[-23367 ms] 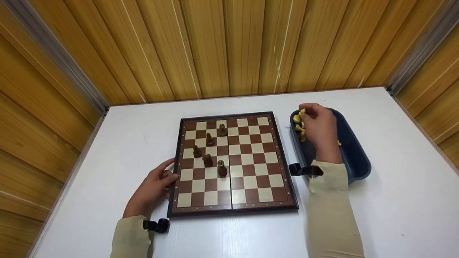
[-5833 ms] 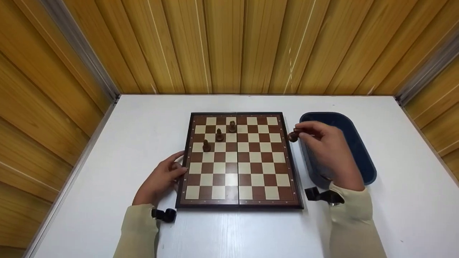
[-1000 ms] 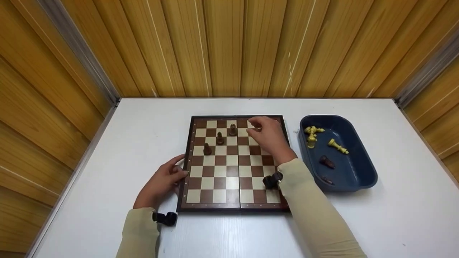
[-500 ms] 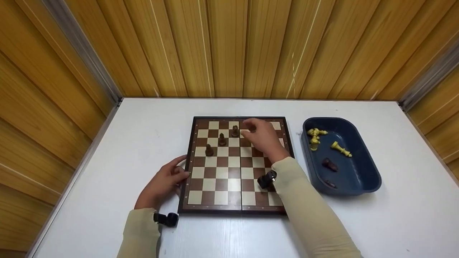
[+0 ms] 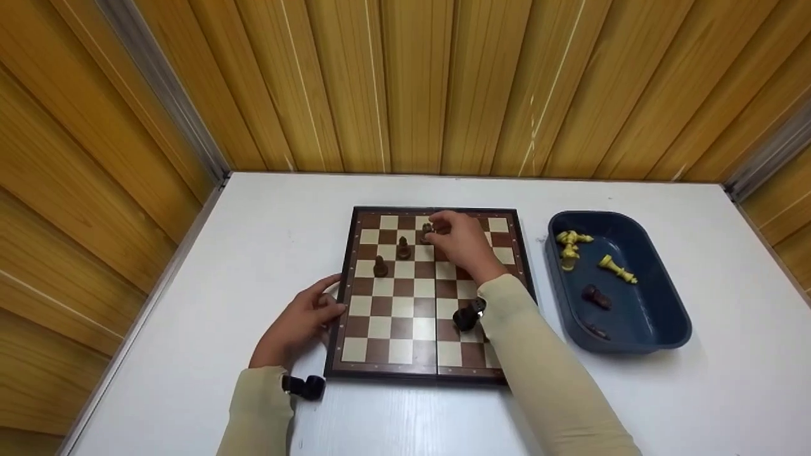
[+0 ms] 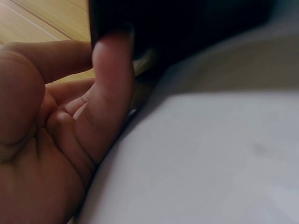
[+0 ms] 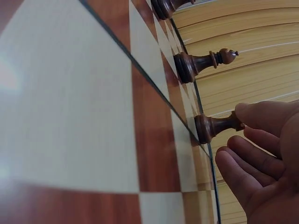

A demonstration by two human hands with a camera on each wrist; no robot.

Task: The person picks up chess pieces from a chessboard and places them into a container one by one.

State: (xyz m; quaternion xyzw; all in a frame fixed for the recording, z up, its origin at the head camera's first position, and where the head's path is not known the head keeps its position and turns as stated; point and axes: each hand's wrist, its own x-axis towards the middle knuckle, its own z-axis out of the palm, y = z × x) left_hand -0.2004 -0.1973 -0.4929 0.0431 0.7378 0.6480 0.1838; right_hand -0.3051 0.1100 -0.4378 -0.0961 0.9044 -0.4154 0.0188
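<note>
Hands (image 5: 303, 320) (image 5: 467, 244) at chessboard (image 5: 403, 307), rook (image 7: 214, 128) — border markings (image 5: 341, 326) illegibly small

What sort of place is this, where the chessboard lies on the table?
Probably a small enclosed booth for recording handwork: wood-grain panels rise on three sides of a white table, and a black camera sits at each wrist.
</note>
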